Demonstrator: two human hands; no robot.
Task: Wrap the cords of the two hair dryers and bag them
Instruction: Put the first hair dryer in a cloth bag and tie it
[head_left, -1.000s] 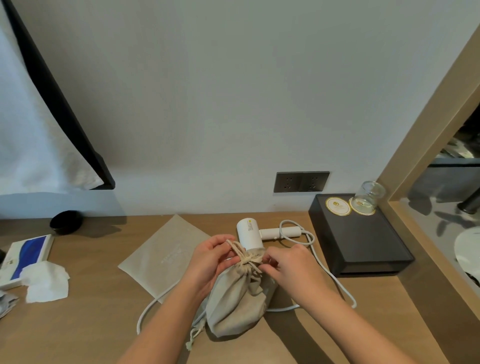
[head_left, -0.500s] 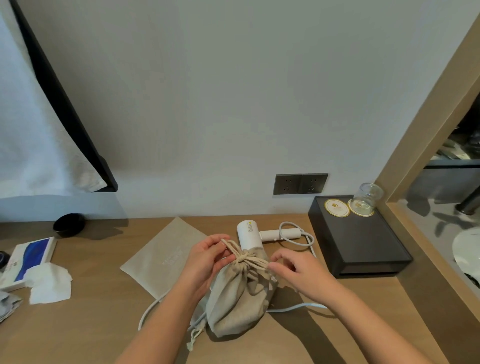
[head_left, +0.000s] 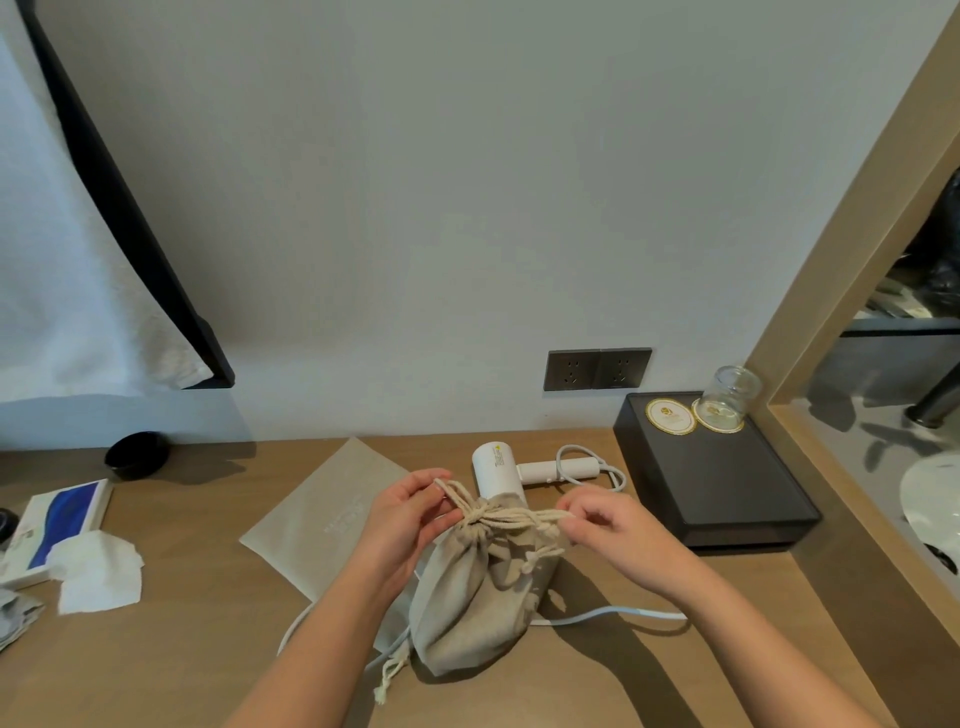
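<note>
While the left hand (head_left: 410, 514) pinches the loops of the drawstring (head_left: 509, 519) on one side of the knot, the right hand (head_left: 618, 540) pinches the string on the other side, so the two hands sit apart with the cinched neck of the bag (head_left: 472, 597) between them. That bag is beige cloth, stuffed full and lying on the wooden desk (head_left: 208, 649) right in front of the person; can't see what's inside it. Just behind it, touching or nearly so, a white hair dryer (head_left: 496, 467) lies out in the open with its handle pointing right. Its cord (head_left: 613, 618) is loose: it loops by the handle and trails across the desk, coming out on both sides of the full bag. A second bag (head_left: 332, 514) lies flat to the left, partly under the left wrist. Off to the right there's a black box (head_left: 727, 483) with an upside-down glass (head_left: 730, 397) and a round coaster (head_left: 670, 415) on it, and wall sockets (head_left: 597, 369) above the desk. Far left: a small black bowl (head_left: 136, 456), a blue-and-white packet (head_left: 62, 519) and a crumpled tissue (head_left: 98, 577).
</note>
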